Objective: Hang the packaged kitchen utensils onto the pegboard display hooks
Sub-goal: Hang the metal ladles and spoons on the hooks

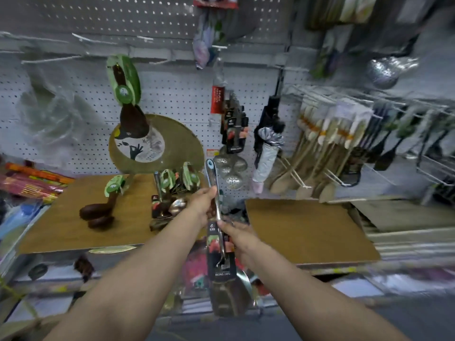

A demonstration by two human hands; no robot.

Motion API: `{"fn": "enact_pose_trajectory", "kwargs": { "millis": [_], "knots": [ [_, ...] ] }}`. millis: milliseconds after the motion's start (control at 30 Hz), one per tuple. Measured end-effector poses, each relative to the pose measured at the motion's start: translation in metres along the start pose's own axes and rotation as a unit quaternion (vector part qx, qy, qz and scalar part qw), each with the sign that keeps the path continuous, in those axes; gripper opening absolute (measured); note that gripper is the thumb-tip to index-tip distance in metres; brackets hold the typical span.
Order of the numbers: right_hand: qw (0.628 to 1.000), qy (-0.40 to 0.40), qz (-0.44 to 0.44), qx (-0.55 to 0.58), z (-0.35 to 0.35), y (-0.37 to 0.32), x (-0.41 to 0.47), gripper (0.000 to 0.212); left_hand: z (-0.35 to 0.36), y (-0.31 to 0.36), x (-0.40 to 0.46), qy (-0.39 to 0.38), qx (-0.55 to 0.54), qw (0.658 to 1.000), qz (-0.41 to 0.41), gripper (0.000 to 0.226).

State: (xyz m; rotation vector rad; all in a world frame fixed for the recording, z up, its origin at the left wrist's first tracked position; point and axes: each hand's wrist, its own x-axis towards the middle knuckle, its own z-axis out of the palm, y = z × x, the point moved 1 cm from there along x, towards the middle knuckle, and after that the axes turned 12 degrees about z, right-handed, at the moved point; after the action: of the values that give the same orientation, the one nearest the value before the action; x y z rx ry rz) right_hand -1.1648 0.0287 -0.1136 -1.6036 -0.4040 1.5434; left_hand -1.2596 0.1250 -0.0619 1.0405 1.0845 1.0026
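A packaged steel utensil (219, 262) with a black card sleeve stands upright in front of me, its blue hanging loop at the top. My left hand (204, 205) grips the upper handle. My right hand (236, 236) holds the handle just above the card. Behind it is the white pegboard (172, 99), where similar packaged utensils (232, 134) and perforated steel skimmers (229, 168) hang from a hook. Several bare hooks (49, 60) stick out at the upper left. More packaged utensils (170, 193) lie on the brown shelf.
A brown shelf board (73, 217) holds dark wooden ladles (98, 212) with green tags. A round bamboo lid (157, 143) leans on the pegboard. A folded umbrella (267, 143) hangs at centre right. Wooden spatulas (320, 148) fill racks on the right. Another brown board (307, 230) lies lower right.
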Motion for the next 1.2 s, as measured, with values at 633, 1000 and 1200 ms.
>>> {"fn": "enact_pose_trajectory", "kwargs": {
  "millis": [633,1000,1200],
  "knots": [
    [0.966,0.143,-0.096,0.191,-0.292,0.005,-0.103,0.042,0.328,-0.03,-0.093,-0.241,0.042,0.969,0.037,0.018],
    [0.945,0.207,-0.15,0.205,-0.426,-0.092,-0.06,0.035,0.495,0.008,-0.032,-0.264,0.015,0.959,0.101,0.01],
    [0.946,0.184,-0.163,0.211,-0.47,-0.142,-0.028,0.022,0.553,0.029,0.01,-0.251,0.028,0.957,0.143,0.012]
  ]
}}
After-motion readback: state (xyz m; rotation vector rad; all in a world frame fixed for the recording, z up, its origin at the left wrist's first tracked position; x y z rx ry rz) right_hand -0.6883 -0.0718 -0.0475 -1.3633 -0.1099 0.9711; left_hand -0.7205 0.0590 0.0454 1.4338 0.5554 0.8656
